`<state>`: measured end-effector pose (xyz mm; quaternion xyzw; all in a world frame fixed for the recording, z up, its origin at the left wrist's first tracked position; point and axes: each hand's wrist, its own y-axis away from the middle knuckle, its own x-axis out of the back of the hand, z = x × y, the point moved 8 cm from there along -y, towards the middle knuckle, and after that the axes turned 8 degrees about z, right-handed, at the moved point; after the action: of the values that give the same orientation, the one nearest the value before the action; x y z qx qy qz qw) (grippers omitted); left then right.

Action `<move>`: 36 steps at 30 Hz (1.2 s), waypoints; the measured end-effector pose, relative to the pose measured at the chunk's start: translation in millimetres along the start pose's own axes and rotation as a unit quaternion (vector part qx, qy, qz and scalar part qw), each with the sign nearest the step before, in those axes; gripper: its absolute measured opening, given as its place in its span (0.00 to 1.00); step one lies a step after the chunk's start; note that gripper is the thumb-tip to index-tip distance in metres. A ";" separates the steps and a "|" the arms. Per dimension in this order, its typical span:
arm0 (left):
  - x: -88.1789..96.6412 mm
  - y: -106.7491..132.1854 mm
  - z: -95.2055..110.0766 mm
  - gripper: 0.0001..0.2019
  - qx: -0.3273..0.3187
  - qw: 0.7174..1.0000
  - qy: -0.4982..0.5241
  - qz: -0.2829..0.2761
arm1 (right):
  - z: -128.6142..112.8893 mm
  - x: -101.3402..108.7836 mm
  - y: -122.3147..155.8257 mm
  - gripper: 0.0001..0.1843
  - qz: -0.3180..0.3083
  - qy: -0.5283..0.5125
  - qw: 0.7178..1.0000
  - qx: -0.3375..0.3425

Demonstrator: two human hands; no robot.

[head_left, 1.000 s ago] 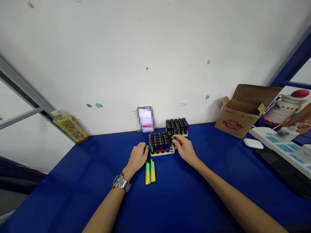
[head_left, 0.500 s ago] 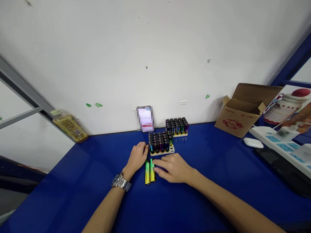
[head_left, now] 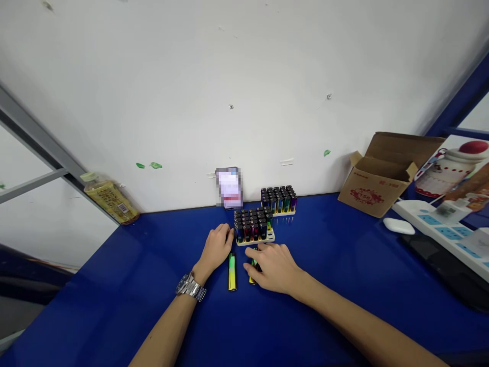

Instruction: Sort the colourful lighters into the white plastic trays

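Note:
A near tray of lighters (head_left: 254,226) with black caps stands on the blue table (head_left: 114,285), and a second full tray (head_left: 278,199) stands behind it by the wall. My left hand (head_left: 217,248) rests curled against the near tray's left edge, a watch on its wrist. One green-yellow lighter (head_left: 232,271) lies flat in front of the tray. My right hand (head_left: 273,266) is closed over a second green-yellow lighter (head_left: 252,265), just to the right of the first; most of that lighter is hidden under the fingers.
A tilted drink bottle (head_left: 109,200) leans at the back left. A blurred card (head_left: 228,187) stands against the wall. At the right are an open cardboard box (head_left: 384,174), a white mouse (head_left: 398,225), a power strip (head_left: 443,232) and a printed carton (head_left: 458,171).
My right hand came back from the near tray's right side to the two lying lighters and pulled one of them to the right. The left hand has stayed put.

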<state>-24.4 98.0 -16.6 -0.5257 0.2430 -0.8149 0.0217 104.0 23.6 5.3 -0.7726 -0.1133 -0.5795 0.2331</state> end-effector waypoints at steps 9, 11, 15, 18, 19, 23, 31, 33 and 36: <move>-0.2 -0.1 0.4 0.11 0.001 1.000 -0.002 -0.006 | 13.5 -15.9 -3.4 0.23 -0.024 -0.119 0.992 -0.014; -0.4 0.1 0.3 0.12 0.002 1.000 0.000 -0.006 | 9.5 -13.0 -2.5 0.19 -0.012 -0.166 0.986 0.035; -0.5 0.4 0.2 0.12 0.002 1.000 -0.003 -0.006 | 7.7 -2.7 0.6 0.12 0.024 -0.278 0.958 0.070; -0.3 0.3 0.5 0.12 0.001 1.000 -0.005 -0.006 | 22.8 5.2 -0.9 0.09 0.109 -0.374 0.921 0.011; -0.2 0.2 0.6 0.12 0.000 1.000 -0.004 -0.007 | 28.4 5.9 -1.5 0.07 0.134 -0.416 0.900 -0.008; -0.5 -0.2 0.4 0.12 0.001 1.000 0.001 -0.011 | 50.7 1.2 -4.2 0.07 0.192 -0.576 0.790 -0.089; 1.7 -0.5 1.7 0.12 0.006 1.000 0.003 -0.006 | 86.1 -12.4 -5.9 0.24 0.214 -0.686 0.642 -0.266; 2.7 -0.6 2.5 0.12 0.008 1.000 0.003 -0.005 | 89.7 -21.4 -4.4 0.26 0.189 -0.685 0.621 -0.331; 3.8 -0.8 3.2 0.12 0.012 1.000 0.002 -0.005 | 92.0 -27.6 -1.1 0.25 0.173 -0.662 0.614 -0.393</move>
<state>-23.2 96.4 -12.0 -0.5251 0.2312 -0.8187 0.0236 172.7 72.4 -40.8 -0.9695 0.1372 0.1515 -0.1354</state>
